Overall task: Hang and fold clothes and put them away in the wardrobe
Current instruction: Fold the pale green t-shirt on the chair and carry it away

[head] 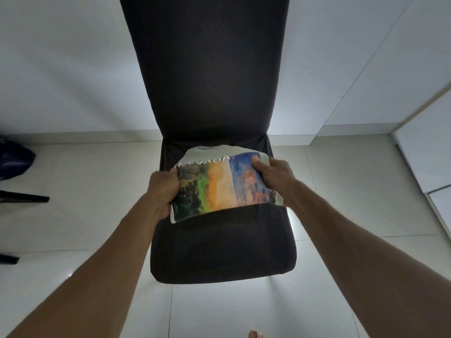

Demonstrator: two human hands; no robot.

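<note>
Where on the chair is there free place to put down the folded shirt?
The front half of the chair seat is bare, between the shirt and the front edge. The back of the seat is taken by the shirt, held by left hand and right hand.

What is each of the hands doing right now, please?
Left hand: closed on the left edge of the folded T-shirt.
Right hand: closed on its right edge, thumb on top.

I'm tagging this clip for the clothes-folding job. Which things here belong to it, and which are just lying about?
Part of the job:
folded grey T-shirt with a colourful painted print
left hand
right hand
black fabric-covered chair

Lying about:
dark bag on the floor
white cabinet fronts
</note>
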